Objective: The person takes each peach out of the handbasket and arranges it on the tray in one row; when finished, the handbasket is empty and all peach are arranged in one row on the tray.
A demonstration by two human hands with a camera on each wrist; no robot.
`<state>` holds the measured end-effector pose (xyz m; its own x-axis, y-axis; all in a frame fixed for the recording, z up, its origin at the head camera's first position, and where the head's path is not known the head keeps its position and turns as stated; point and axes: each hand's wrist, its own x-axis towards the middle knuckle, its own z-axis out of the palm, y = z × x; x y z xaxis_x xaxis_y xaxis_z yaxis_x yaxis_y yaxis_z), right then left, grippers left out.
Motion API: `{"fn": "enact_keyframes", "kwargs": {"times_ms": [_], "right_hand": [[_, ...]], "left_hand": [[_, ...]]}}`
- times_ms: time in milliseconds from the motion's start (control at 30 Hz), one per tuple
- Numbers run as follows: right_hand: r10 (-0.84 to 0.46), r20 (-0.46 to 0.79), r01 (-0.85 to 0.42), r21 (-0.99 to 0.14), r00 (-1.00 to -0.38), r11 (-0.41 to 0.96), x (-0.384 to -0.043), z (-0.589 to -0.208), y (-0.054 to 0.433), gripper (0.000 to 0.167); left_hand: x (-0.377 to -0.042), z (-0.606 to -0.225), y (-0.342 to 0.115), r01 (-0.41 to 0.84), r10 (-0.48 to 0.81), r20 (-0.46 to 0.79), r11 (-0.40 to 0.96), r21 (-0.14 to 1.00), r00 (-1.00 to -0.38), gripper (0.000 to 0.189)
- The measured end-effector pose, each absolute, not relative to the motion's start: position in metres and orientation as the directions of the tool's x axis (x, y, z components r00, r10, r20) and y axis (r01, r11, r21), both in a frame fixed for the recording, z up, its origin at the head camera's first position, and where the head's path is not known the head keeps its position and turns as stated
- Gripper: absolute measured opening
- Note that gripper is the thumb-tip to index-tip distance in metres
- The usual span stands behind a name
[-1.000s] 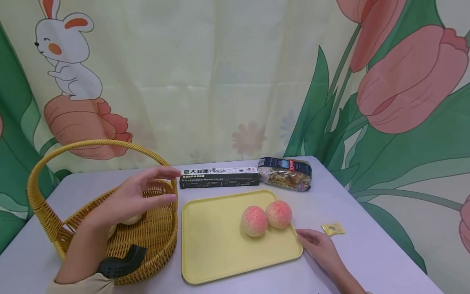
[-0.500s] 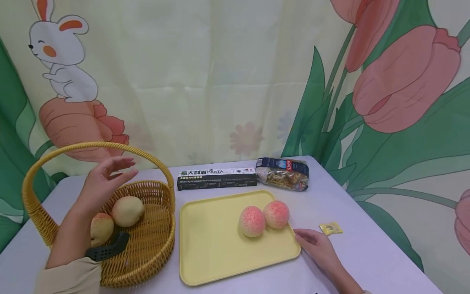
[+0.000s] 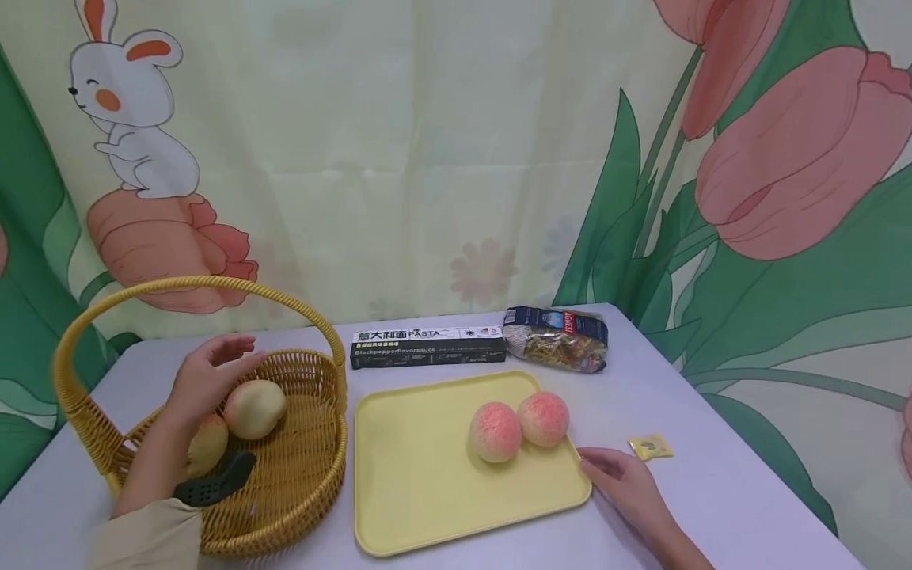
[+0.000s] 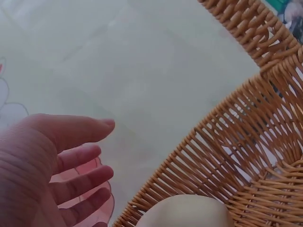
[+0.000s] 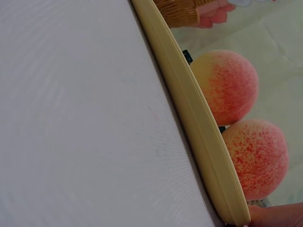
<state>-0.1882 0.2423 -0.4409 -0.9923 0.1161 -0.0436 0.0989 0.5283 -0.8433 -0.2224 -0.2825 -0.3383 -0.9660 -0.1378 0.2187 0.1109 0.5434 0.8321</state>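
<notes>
My left hand (image 3: 203, 385) hovers over the back left of a wicker basket (image 3: 324, 491), its fingers loosely bent and nothing between them. Inside the basket, a pale peach (image 3: 255, 410) lies just beside that hand; a second peach (image 3: 208, 450) is partly hidden by the forearm. In the left wrist view, the thumb and fingers stand apart beside the basket's woven wall (image 4: 189, 151). My right hand (image 3: 627, 487) holds the right edge of a yellow tray (image 3: 413, 475) with its fingertips. Two pink peaches, a nearer one (image 3: 495, 432) and a farther one (image 3: 544, 418), sit side by side on the tray.
Behind the tray lie a black and white pasta box (image 3: 427, 348) and a bag of pasta (image 3: 556, 339). A small yellow packet (image 3: 650, 446) is on the white table (image 3: 727, 507) beyond my right hand. The basket's tall handle (image 3: 207, 282) arches over its opening.
My left hand has drawn back leftward from the basket's right side to its back left, uncovering the peaches there. My right hand stays at the tray edge.
</notes>
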Motion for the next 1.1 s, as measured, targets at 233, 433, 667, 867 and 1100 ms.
{"fn": "enact_keyframes", "kwargs": {"times_ms": [233, 433, 667, 867, 1100], "right_hand": [[0.100, -0.039, 0.085, -0.848, -0.994, 0.523, -0.187, -0.437, 0.244, 0.031], [0.115, -0.044, 0.099, -0.841, -0.992, 0.532, -0.188, -0.438, 0.244, 0.030], [0.099, -0.033, 0.081, -0.838, -0.995, 0.539, -0.188, -0.438, 0.245, 0.031], [0.092, -0.033, 0.078, -0.830, -0.995, 0.552, -0.189, -0.440, 0.245, 0.033], [0.097, -0.049, 0.094, -0.837, -0.994, 0.539, -0.187, -0.439, 0.242, 0.033]], "left_hand": [[-0.226, -0.342, -0.282, 0.080, -0.103, 0.188, 0.637, 0.767, -0.977, 0.062], [-0.228, -0.346, -0.288, 0.065, -0.066, 0.147, 0.671, 0.738, -0.987, 0.061], [-0.224, -0.350, -0.293, 0.043, -0.042, 0.097, 0.679, 0.733, -0.994, 0.064], [-0.222, -0.353, -0.295, 0.025, -0.023, 0.059, 0.719, 0.694, -0.998, 0.069], [-0.221, -0.358, -0.297, 0.014, 0.017, 0.003, 0.715, 0.699, -1.000, 0.072]]}}
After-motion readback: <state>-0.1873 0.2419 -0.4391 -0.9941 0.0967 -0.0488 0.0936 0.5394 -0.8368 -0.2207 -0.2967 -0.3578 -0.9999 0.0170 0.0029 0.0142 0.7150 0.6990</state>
